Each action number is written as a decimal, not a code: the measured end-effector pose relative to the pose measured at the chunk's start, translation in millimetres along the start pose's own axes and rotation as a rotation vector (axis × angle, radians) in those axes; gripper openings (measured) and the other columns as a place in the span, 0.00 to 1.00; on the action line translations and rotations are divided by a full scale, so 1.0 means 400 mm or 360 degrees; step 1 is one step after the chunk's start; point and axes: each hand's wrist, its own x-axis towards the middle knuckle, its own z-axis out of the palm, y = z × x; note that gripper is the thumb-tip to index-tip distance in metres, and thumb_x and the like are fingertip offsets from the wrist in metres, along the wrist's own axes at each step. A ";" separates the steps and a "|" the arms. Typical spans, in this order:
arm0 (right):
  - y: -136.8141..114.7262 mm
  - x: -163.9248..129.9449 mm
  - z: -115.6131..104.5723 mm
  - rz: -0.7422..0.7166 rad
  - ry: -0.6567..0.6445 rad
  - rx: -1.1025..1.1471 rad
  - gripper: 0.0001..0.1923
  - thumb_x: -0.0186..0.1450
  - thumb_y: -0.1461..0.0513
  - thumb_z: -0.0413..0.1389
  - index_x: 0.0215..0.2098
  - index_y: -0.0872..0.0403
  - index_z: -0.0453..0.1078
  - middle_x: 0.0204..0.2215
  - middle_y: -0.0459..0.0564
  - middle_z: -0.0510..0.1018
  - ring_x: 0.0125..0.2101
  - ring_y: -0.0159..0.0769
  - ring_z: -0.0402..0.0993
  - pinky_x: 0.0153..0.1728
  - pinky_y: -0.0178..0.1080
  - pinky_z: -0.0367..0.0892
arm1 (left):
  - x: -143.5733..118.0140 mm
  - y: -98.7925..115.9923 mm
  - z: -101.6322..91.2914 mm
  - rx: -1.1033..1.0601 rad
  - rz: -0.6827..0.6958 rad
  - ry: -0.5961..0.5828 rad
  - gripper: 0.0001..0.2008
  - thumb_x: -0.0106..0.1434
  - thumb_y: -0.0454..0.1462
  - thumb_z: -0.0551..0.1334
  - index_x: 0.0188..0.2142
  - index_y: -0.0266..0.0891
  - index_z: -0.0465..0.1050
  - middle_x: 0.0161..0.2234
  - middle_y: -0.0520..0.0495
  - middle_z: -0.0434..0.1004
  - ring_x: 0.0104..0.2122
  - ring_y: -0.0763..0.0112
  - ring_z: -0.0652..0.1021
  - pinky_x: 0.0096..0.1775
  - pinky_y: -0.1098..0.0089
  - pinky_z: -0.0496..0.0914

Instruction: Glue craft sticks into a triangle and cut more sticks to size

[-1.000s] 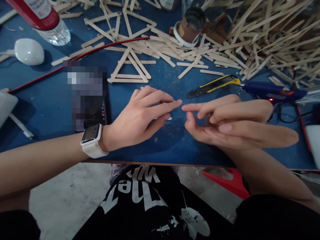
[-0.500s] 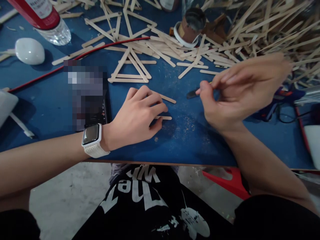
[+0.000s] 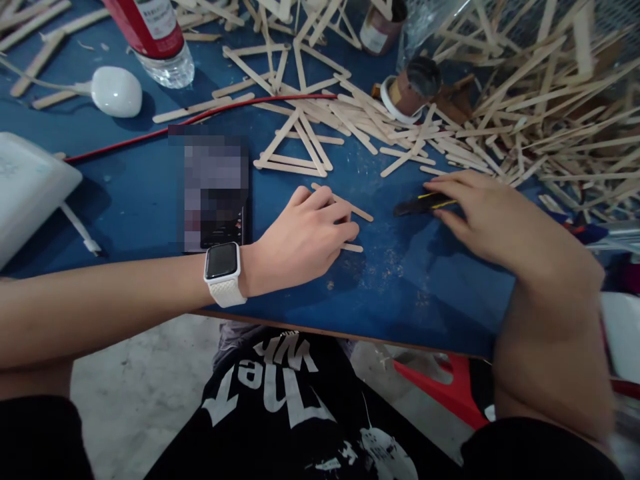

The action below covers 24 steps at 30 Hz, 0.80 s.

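Note:
My left hand [image 3: 310,233], with a watch [image 3: 223,260] on its wrist, is closed low over the table, fingers curled. The end of a craft stick [image 3: 353,248] pokes out by its thumb. A second craft stick [image 3: 361,212] shows past the knuckles, its middle hidden. Between the thumb and fingers of my right hand [image 3: 480,213] is a black tool with yellow edging [image 3: 420,203]; its dark end points left, and its exact kind is unclear. Just beyond my left hand lies a triangular arrangement of craft sticks [image 3: 295,163].
Loose craft sticks [image 3: 530,100] are heaped at the back right. A brown jar [image 3: 415,87] lies tilted among them. At the left are a phone [image 3: 245,220], a white mouse-shaped object [image 3: 117,91], a bottle [image 3: 160,40] and a white box [image 3: 30,193]. A red cable [image 3: 210,113] crosses the table.
My right hand has turned palm-down and lowered toward the table, with the black tool still in its fingers. My left hand stays over the sticks. The whole view has shifted.

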 end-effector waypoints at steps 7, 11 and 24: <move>-0.022 -0.012 0.003 0.0045 0.0200 0.0023 0.16 0.85 0.54 0.58 0.64 0.52 0.76 0.58 0.68 0.83 0.56 0.63 0.86 0.58 0.63 0.83 | -0.002 0.008 -0.004 -0.0086 0.0018 0.0013 0.12 0.79 0.27 0.62 0.42 0.37 0.85 0.51 0.38 0.90 0.55 0.46 0.80 0.49 0.50 0.66; -0.060 -0.014 -0.015 -0.0080 0.0412 0.0175 0.10 0.87 0.53 0.58 0.59 0.48 0.73 0.56 0.65 0.83 0.58 0.57 0.86 0.58 0.57 0.83 | -0.002 0.005 -0.006 -0.0165 0.0015 -0.0027 0.14 0.82 0.27 0.61 0.45 0.38 0.86 0.54 0.38 0.90 0.58 0.46 0.80 0.51 0.50 0.66; -0.144 -0.003 0.015 -0.0681 0.0183 0.0361 0.17 0.92 0.53 0.52 0.58 0.43 0.84 0.49 0.50 0.91 0.45 0.45 0.90 0.38 0.45 0.77 | -0.001 -0.007 0.001 -0.0242 -0.0066 0.0016 0.15 0.86 0.28 0.59 0.48 0.40 0.85 0.53 0.40 0.88 0.59 0.47 0.78 0.58 0.47 0.70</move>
